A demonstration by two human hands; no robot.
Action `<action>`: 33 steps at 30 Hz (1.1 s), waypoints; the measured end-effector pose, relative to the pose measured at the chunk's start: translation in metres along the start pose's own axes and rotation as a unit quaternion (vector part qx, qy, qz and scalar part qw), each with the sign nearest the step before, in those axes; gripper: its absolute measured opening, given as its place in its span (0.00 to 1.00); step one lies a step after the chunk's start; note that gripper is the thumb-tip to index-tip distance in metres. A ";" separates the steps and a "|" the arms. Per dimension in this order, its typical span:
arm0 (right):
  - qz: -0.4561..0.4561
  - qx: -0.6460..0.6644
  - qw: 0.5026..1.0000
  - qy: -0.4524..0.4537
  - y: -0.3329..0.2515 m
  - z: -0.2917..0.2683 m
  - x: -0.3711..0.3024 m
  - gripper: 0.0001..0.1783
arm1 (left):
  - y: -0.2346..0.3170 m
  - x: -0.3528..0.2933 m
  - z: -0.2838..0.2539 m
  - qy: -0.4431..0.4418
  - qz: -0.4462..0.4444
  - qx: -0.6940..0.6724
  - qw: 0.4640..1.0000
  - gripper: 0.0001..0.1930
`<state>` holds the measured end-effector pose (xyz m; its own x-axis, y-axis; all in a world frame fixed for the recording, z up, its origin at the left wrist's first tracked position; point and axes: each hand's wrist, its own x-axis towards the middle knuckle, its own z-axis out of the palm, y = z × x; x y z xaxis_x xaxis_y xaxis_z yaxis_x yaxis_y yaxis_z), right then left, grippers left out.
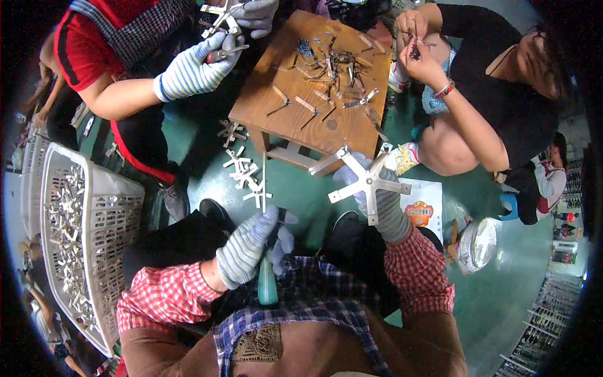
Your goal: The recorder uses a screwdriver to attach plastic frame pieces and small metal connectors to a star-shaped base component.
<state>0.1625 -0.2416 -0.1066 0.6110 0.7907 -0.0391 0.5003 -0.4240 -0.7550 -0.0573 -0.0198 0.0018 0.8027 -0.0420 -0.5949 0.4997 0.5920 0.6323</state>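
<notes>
One five-armed star part [369,181], pale, metallic-looking: located right of frame centre, held in gloved right hand [391,213], fingers behind arms. Gloved left hand [245,251], lower centre of frame, closed around green-handled tool [267,286]. Handling estimate: part light, stiff, not fragile; smooth faces likely slippery against knit fabric. Recommended hold: central hub or root of one arm. Caution: projecting arm ends may snag glove; exact end fittings too small to tell.
</notes>
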 end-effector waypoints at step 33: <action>0.061 0.087 0.994 -0.020 -0.064 -0.023 0.012 0.33 | 0.077 -0.044 -0.003 -0.188 -0.063 0.072 0.978 0.40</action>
<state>0.1518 -0.2153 -0.0440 0.6344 0.7562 -0.1599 0.3077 -0.4369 -0.8452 -0.0550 0.0304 0.0752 0.7818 -0.4150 -0.4653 0.6205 0.4452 0.6455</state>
